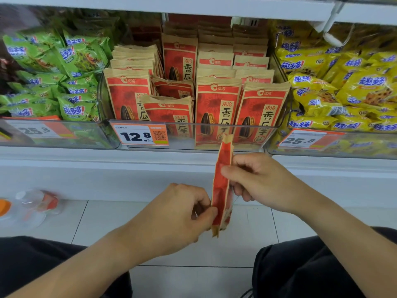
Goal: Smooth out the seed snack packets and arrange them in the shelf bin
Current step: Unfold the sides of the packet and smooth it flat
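Observation:
A red and tan seed snack packet (222, 186) hangs edge-on in front of the shelf, below the bin. My left hand (182, 214) pinches its lower left edge. My right hand (255, 179) pinches its upper right side between thumb and fingers. The clear shelf bin (214, 134) holds several rows of the same red seed packets (217, 104), most upright. Toward the bin's front left, two packets (169, 108) lean and sit lower than the rest.
Green snack bags (53, 78) fill the bin on the left, yellow snack bags (343, 87) the bin on the right. Price tags (139, 135) hang on the bin fronts. A blurred clear bottle (36, 203) lies on the tiled floor at left. My dark-trousered knees are below.

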A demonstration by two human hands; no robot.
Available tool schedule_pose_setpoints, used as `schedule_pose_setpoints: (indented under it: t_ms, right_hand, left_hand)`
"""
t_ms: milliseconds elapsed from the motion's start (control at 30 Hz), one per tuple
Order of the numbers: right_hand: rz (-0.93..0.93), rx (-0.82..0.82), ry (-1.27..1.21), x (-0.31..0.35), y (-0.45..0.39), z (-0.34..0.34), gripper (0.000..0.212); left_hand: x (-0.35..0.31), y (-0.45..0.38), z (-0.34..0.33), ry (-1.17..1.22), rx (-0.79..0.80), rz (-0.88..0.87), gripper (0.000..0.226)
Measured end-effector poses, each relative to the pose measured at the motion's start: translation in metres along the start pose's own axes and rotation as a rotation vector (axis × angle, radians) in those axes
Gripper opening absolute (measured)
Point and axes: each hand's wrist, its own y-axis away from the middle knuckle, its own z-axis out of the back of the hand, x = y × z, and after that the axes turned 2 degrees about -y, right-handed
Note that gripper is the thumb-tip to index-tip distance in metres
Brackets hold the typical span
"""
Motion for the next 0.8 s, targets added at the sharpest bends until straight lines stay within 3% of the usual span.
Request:
schedule_pose_setpoints:
  t_ms: [100,233,367,600,633,733,800]
  right_hand:
    - [-0.009,0.168,0.249,0.006,0.009,0.001,0.043]
    - [-0.141,0.424,0.256,0.006,0.014,-0.002,0.035]
    - [-0.088,0.488,0.127,-0.002,0.011,0.0,0.016]
    - [-0.003,0.507,0.163,-0.008,0.01,0.0,0.015]
    - [0.001,0.505,0.164,-0.007,0.009,0.0,0.015]
    - [0.014,0.503,0.149,-0.007,0.01,-0.001,0.015]
    - [0.037,0.495,0.136,-0.005,0.011,-0.006,0.015]
  left_hand:
    - [0.0,0.0,0.0,0.028,0.02,0.015,0.021]
    - [0.0,-0.001,-0.001,0.043,0.012,0.002,0.021]
    - [0.003,-0.002,-0.003,0.014,0.011,-0.031,0.02]
    - [0.01,-0.005,-0.005,0.008,-0.006,-0.018,0.019]
    - [0.012,-0.005,-0.005,0.056,-0.022,0.017,0.022]
    - [0.008,-0.008,-0.005,0.315,-0.007,0.168,0.063]
    - [0.003,-0.008,-0.005,0.499,0.004,0.199,0.07]
